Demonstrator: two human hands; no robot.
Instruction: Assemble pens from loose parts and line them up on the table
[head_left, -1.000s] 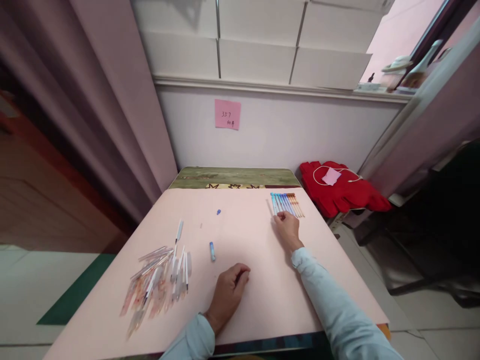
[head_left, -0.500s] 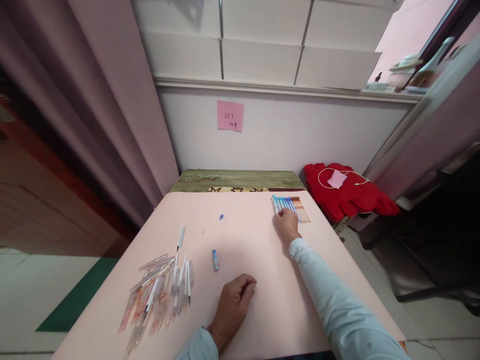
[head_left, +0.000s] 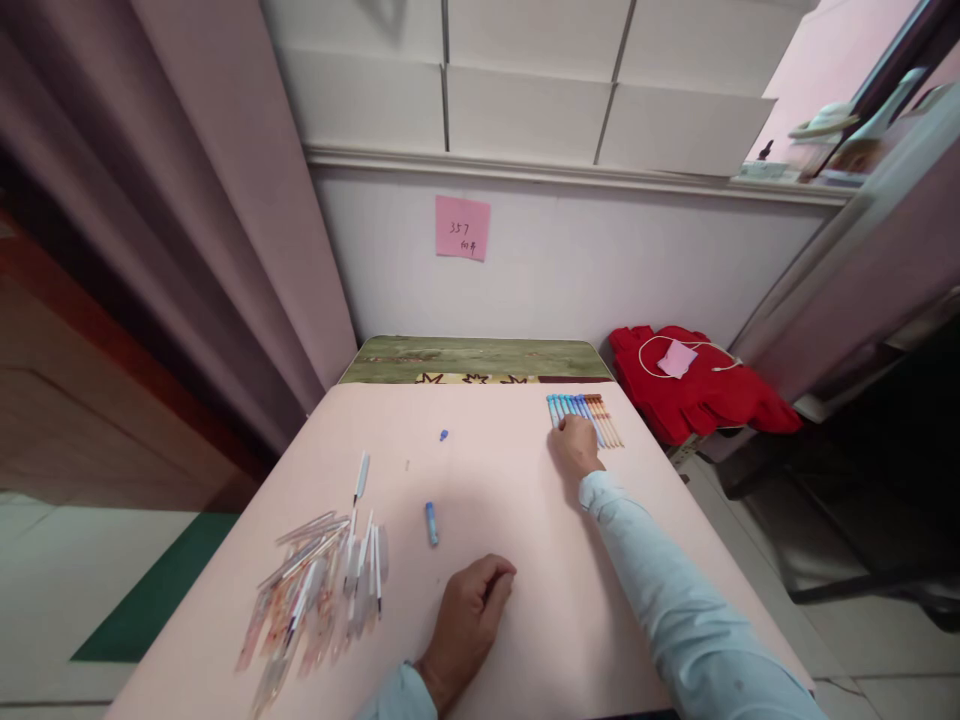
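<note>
My right hand (head_left: 576, 446) reaches to the far right of the pink table (head_left: 525, 560), its fingertips resting on a neat row of blue and orange pens (head_left: 585, 412). Whether it grips one I cannot tell. My left hand (head_left: 469, 618) lies near the front edge with its fingers curled into a loose fist, nothing visible in it. A blue pen cap (head_left: 431, 522) lies just beyond that hand, and a small blue piece (head_left: 444, 435) lies farther back. A loose pile of clear pen barrels and refills (head_left: 319, 575) is spread at the front left.
A single white pen (head_left: 361, 476) lies apart above the pile. A green patterned surface (head_left: 472, 358) adjoins the table's far edge. A red cloth with a white cord (head_left: 694, 385) sits to the right. A pink sticky note (head_left: 462, 227) hangs on the wall. Curtains hang at left.
My right hand has slid a little farther onto the row of pens. The left hand stays curled in place. The view has shifted slightly.
</note>
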